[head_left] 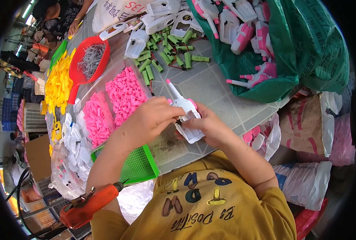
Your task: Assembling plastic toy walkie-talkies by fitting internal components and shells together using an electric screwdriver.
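Observation:
In front of my chest I hold a white plastic housing (190, 116) with an open cavity and a long, pink-tipped nozzle pointing away from me. My right hand (214, 125) grips it from the right side, thumb across its lower part. My left hand (150, 119) is closed, its fingertips pinched at the cavity's left edge. Something small and dark shows beneath them, too hidden to name. Beyond the hands lies a heap of green battery cells (166, 50) with thin wires. Similar white housings (138, 42) lie around that heap.
Left of my hands are pink small parts (124, 90), white pieces (72, 140), yellow pieces (58, 80) and a red scoop (71, 94) of screws. A green basket (150, 162) sits near my lap. A red power screwdriver (90, 206) hangs lower left. A green sack (262, 90) holds pink-white units.

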A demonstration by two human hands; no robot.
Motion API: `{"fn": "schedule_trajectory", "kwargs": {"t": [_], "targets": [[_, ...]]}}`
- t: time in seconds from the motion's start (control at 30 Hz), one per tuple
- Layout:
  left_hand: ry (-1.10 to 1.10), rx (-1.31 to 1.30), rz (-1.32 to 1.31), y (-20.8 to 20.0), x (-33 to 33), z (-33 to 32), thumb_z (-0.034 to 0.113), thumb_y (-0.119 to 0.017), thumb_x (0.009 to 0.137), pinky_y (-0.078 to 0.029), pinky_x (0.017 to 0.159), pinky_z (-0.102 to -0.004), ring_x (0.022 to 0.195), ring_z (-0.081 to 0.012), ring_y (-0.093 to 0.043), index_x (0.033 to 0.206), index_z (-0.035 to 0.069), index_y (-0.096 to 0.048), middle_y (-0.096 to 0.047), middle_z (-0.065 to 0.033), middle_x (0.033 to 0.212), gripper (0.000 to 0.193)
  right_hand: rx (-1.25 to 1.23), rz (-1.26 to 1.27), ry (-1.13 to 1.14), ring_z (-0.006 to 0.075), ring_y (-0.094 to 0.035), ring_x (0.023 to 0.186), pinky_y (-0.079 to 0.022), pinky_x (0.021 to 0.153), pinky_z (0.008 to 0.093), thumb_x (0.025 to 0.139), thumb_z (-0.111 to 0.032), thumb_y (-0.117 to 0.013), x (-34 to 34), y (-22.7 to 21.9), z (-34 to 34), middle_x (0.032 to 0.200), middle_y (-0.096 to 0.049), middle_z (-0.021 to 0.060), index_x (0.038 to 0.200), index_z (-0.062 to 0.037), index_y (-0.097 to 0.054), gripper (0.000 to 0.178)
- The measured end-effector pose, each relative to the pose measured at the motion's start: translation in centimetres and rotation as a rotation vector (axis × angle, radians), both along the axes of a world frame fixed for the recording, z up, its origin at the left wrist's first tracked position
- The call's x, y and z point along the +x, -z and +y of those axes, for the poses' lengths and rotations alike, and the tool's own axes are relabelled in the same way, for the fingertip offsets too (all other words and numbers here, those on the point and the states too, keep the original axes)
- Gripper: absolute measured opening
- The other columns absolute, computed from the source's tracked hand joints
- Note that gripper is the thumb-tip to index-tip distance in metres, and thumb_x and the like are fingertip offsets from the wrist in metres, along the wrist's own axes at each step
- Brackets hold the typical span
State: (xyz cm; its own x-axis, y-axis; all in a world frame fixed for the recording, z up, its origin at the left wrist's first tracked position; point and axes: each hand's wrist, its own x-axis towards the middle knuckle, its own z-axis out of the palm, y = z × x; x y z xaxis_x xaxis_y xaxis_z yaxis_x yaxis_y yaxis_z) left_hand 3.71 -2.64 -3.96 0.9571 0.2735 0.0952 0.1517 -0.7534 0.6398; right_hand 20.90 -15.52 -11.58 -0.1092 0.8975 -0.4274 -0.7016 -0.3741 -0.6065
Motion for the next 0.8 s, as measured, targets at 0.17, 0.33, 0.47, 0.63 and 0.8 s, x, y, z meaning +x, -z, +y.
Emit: {"fn": "schedule_trajectory", "kwargs": {"t": [0.17,0.33,0.47,0.63,0.8], "targets": [[0.052,-0.090,0.011,0.1,0.2,0.4,0.001,-0.072,0.083,-0.052,0.077,-0.0435,0.089,-0.0353,-0.063,0.114,0.008,-0.072,-0.064,-0.0139,0.089,0.031,0.017,0.075,-0.027,0.0309,-0.073,0.093,-0.063,0.083,0.0412,0.082,0.011,-0.063,0.2,-0.4,0.0,0.117,-0.065,0.0164,0.144,-0.0006,-0.045,0.065],[0.091,0.057,-0.046,0.2,0.2,0.1,-0.001,-0.071,0.082,-0.052,0.077,-0.0444,0.088,-0.0345,-0.063,0.111,0.009,-0.072,-0.065,-0.0133,0.089,0.030,-0.022,0.083,-0.011,0.0317,-0.073,0.093,-0.063,0.081,0.0414,0.082,0.011,-0.063,0.3,-0.9,0.0,0.117,-0.065,0.0170,0.142,0.0009,-0.046,0.063],[0.119,0.137,-0.105,0.3,0.4,-0.3,-0.001,-0.073,0.080,-0.052,0.075,-0.0412,0.083,-0.0304,-0.065,0.108,0.006,-0.072,-0.064,-0.0104,0.085,0.029,-0.063,0.087,-0.021,0.0319,-0.073,0.092,-0.063,0.080,0.0413,0.082,0.011,-0.063,0.3,-0.5,0.1,0.117,-0.065,0.0174,0.141,0.0022,-0.046,0.062],[0.206,0.205,-0.074,-0.1,0.3,-0.5,-0.001,-0.070,0.078,-0.052,0.082,-0.0431,0.091,-0.0310,-0.065,0.111,0.003,-0.069,-0.067,-0.0108,0.090,0.033,-0.040,0.026,-0.013,0.0350,-0.073,0.097,-0.064,0.083,0.0460,0.084,0.009,-0.064,0.1,0.3,0.1,0.123,-0.064,0.0192,0.142,0.0014,-0.046,0.061],[0.072,0.151,-0.125,0.0,0.0,-1.0,-0.001,-0.069,0.083,-0.053,0.078,-0.0414,0.089,-0.0307,-0.065,0.115,0.003,-0.067,-0.067,-0.0107,0.089,0.032,-0.013,-0.002,0.043,0.0291,-0.072,0.100,-0.061,0.086,0.0407,0.085,0.008,-0.063,-0.2,0.0,0.0,0.122,-0.064,0.0163,0.145,-0.0009,-0.044,0.064]]}}
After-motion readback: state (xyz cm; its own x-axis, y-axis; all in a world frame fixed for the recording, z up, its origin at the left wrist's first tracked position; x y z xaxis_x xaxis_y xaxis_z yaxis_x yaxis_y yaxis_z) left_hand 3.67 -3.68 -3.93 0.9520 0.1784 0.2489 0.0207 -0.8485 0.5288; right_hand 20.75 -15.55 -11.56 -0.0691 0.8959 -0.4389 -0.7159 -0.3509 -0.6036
